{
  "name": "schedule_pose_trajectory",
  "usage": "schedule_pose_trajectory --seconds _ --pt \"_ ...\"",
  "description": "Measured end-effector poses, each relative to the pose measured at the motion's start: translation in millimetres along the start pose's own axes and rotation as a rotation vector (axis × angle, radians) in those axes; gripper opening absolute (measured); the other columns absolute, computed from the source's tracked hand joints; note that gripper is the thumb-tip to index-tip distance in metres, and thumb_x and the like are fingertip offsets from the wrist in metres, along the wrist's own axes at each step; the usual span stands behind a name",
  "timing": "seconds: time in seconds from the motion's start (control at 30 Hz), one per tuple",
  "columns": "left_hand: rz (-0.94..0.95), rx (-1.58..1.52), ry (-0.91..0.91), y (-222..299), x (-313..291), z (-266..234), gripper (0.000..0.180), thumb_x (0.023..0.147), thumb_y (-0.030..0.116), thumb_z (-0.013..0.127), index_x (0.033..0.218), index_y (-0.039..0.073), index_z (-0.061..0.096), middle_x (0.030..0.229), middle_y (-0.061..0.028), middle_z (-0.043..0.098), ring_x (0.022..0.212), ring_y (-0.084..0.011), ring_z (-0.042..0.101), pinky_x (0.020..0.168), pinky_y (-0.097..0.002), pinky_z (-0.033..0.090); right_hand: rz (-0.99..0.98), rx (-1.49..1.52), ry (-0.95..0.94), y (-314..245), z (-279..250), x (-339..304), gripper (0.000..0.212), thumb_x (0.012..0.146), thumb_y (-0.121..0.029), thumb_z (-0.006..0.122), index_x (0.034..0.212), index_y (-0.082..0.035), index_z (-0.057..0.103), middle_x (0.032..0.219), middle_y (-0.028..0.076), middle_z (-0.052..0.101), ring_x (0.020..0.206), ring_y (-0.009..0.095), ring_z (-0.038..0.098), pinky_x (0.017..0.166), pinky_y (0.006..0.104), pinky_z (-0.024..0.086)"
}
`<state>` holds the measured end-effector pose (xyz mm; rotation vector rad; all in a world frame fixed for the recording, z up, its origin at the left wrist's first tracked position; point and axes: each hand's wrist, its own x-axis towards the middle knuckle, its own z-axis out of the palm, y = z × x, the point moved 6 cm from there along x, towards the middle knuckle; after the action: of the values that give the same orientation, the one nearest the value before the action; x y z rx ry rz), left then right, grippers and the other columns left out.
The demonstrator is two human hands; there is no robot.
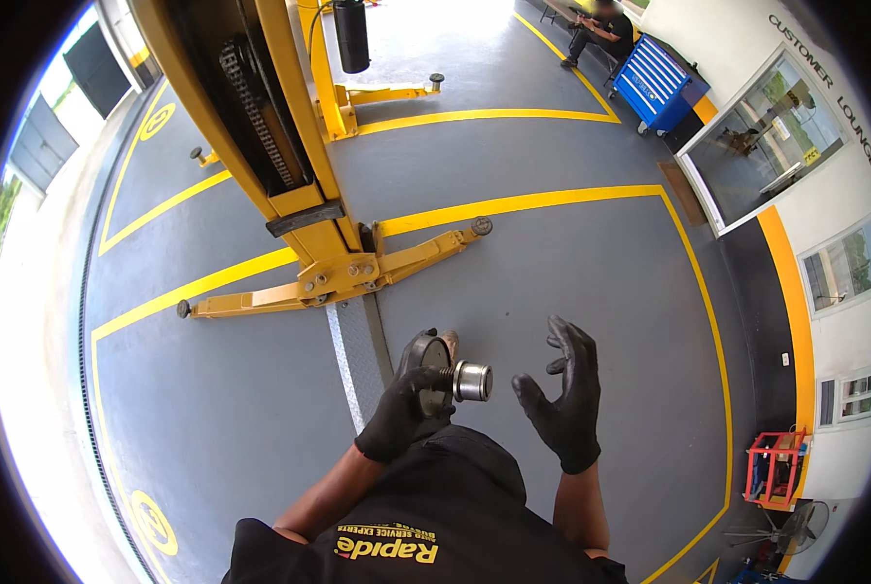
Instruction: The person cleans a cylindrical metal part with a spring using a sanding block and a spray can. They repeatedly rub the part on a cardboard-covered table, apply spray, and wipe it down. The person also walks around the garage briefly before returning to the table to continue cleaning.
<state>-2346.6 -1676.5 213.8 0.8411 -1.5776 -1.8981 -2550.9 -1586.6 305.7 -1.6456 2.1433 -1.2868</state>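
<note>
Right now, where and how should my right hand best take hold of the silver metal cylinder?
Probably around its round side wall, coming from the right: the silver metal cylinder juts rightward from the black disc, its outer end uncovered and towards the open right hand, while the left hand holds the disc.

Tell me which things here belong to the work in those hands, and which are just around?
In the work:
- dark round pad with a silver metal end, gripped by the left hand
- right hand, open, empty

Apparently just around, untouched:
- yellow lift
- blue tool chest
- red rack
- fan
</note>
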Motion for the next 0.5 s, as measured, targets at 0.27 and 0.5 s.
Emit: schedule_pose_trajectory --seconds 0.27,0.5 --pt "-0.198 -0.53 0.12 -31 210 1 0.032 0.104 0.027 0.047 0.13 0.01 0.052 0.127 -0.0052 0.054 0.116 -0.0179 0.055 0.089 -0.0424 0.055 0.05 -0.171 -0.023 112 -35 175 0.061 0.09 -0.014 0.07 0.145 -0.005 0.046 0.142 0.017 0.048 0.129 0.032 0.051 0.088 0.042 0.051" --pt "-0.318 -0.706 0.399 -29 345 -15 0.032 0.098 0.033 0.057 0.124 0.015 0.055 0.116 -0.0073 0.061 0.112 -0.0249 0.061 0.082 -0.0486 0.058 0.098 -0.308 -0.059 245 -21 300 0.053 0.09 -0.012 0.07 0.139 -0.005 0.052 0.138 0.016 0.054 0.128 0.032 0.053 0.093 0.0406 0.051"
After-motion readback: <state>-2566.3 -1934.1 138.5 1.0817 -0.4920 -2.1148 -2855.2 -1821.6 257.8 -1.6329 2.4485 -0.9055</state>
